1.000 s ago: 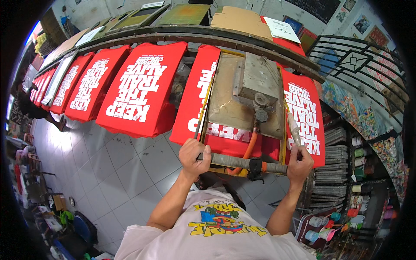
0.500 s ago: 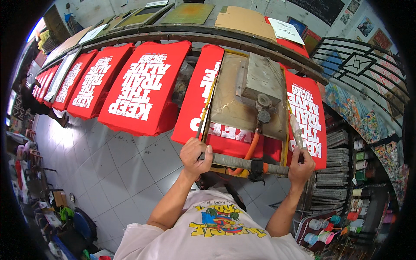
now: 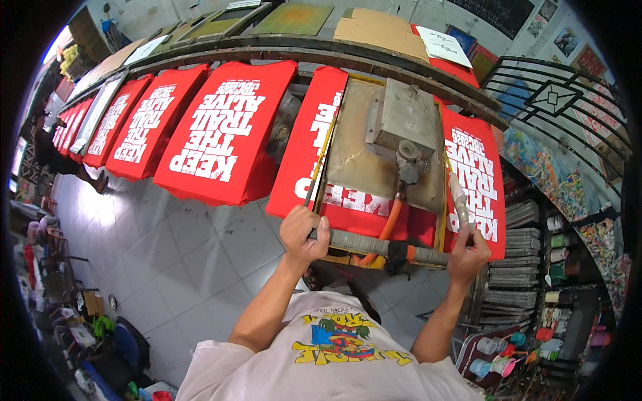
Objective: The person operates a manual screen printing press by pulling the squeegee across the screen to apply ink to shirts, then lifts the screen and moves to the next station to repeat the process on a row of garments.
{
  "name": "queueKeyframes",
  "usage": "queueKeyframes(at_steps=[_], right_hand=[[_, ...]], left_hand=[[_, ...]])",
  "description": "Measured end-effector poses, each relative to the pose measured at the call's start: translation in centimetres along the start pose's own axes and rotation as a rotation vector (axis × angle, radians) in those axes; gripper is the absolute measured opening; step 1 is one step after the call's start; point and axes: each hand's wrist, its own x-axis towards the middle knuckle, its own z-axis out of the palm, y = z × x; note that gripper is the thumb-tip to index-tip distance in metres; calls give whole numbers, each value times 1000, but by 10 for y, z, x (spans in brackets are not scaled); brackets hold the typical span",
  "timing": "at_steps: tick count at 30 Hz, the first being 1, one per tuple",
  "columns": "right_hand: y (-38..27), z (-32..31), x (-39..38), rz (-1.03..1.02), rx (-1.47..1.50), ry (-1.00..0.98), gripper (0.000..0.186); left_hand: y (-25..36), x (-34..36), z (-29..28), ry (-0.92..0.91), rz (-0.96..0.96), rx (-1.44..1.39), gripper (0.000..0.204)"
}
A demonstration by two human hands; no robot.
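My left hand point(image 3: 304, 232) is closed around the left end of a grey tape-wrapped crossbar point(image 3: 358, 242) at the near edge of a yellow-edged heater frame point(image 3: 441, 237). At its right corner, my right hand point(image 3: 468, 248) grips a pale wrapped handle point(image 3: 457, 197). The frame carries a flat metal plate point(image 3: 344, 157), a steel box point(image 3: 404, 113) and an orange hose point(image 3: 391, 224) with a valve. Beneath and beside it lie red shirts point(image 3: 224, 127) with white print, stretched on boards; the plate partly hides one.
More printed shirts point(image 3: 144, 134) line the rack at left, with a person in dark clothing point(image 3: 60, 160) beyond. Screens point(image 3: 291, 20) and cardboard point(image 3: 378, 33) lie behind a long rail. Stacked boards point(image 3: 515, 281), paint pots point(image 3: 501, 364) and metal railing point(image 3: 552, 97) are at right, a blue chair point(image 3: 130, 347) lower left.
The rack, heater and my hands appear slightly higher and further right in the picture. My grip on both handles is the same. The person at far left has shifted slightly.
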Motion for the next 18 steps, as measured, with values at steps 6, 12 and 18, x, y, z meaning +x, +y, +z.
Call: queueKeyframes(at_steps=[6,12,18], right_hand=[[16,-2,-5,-4,34,232,34],[10,-6,4,203,-52,-8,39],[-12,-27,5,153,-169,-533,66]], left_hand=[[3,-3,11,24,8,-13,20],[4,-4,16,44,53,66,17],[6,-4,9,75,13,172,30]])
